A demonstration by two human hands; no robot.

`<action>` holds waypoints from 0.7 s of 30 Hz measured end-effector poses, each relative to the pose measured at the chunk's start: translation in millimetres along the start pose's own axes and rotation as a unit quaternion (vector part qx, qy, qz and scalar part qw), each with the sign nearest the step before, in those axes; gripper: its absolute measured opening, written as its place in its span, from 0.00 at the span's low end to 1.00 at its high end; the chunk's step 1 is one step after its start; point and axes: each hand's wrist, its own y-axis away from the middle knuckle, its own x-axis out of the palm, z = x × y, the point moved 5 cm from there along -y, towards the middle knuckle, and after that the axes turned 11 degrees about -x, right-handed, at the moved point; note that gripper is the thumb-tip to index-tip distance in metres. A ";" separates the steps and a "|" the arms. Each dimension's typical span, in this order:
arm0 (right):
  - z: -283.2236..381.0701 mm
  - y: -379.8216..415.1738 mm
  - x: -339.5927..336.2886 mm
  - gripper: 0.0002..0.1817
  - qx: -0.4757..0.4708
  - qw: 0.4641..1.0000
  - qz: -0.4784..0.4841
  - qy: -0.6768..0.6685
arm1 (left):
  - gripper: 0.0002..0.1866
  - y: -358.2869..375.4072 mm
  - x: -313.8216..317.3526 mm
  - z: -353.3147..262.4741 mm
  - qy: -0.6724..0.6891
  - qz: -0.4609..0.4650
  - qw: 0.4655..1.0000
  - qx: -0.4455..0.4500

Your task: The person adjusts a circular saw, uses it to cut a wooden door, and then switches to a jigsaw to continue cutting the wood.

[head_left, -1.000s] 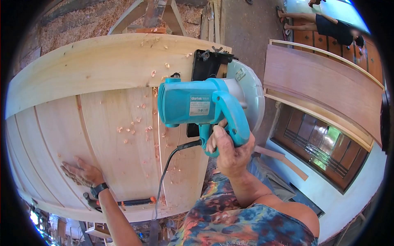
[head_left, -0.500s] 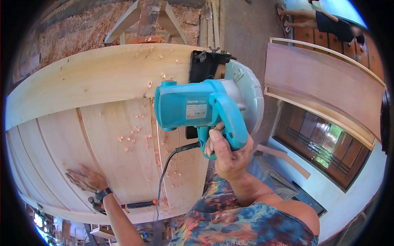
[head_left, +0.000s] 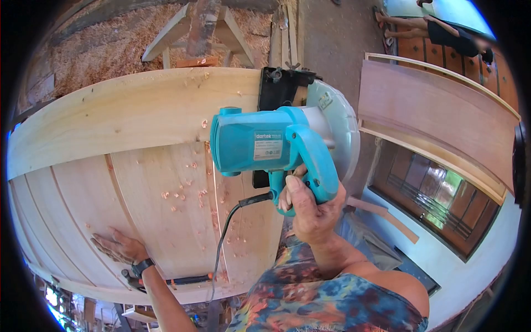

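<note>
A turquoise circular saw [head_left: 249, 141] rests at the right end of a pale wooden panel [head_left: 166, 171], its black base on the thick rail along the far side. My right hand [head_left: 312, 210] is wrapped round the saw's rear handle, thumb on the near side. A clear guard [head_left: 338, 130] covers the blade, which I cannot make out. From the handle a black cord [head_left: 225, 232] runs down over the panel. My left hand [head_left: 120, 247] lies flat on the panel, fingers spread, holding nothing. Close to that wrist is a hammer [head_left: 182, 280] with a dark handle.
Wood shavings [head_left: 177, 195] are scattered on the panel. Beyond it stands a wooden trestle [head_left: 166, 36] amid more shavings. At right are a large framed board [head_left: 431, 105] and a window [head_left: 437, 193]. A person [head_left: 437, 33] stands at the upper right.
The saw, both hands and the panel appear slightly lower and further right in view, together with a small camera shift. Fewer shavings lie on the far rail. Both hands keep their positions.
</note>
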 end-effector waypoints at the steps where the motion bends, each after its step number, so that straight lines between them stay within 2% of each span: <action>1: -0.1 -0.6 0.3 0.09 -0.001 1.000 0.000 -0.001 | 0.36 -0.1 1.4 3.2 -0.007 0.001 1.000 0.007; 9: 1.1 -9.4 0.0 0.09 -0.001 1.000 0.002 0.009 | 0.36 0.0 2.4 11.2 -0.006 0.010 1.000 0.010; 11: 1.7 -11.6 0.3 0.10 0.002 1.000 0.000 0.010 | 0.36 -0.8 5.7 12.8 -0.029 -0.003 0.996 0.082; 12: 1.9 -12.7 0.4 0.10 0.005 1.000 -0.002 0.011 | 0.36 -0.4 7.9 16.1 -0.029 -0.003 0.996 0.082; 14: 3.5 -15.1 1.4 0.10 0.007 1.000 -0.003 0.007 | 0.36 -0.1 2.8 10.7 -0.004 0.010 1.000 0.021; 21: 2.1 -18.3 -2.2 0.11 0.013 0.999 0.001 0.036 | 0.36 0.7 1.0 4.9 -0.011 0.015 0.999 0.036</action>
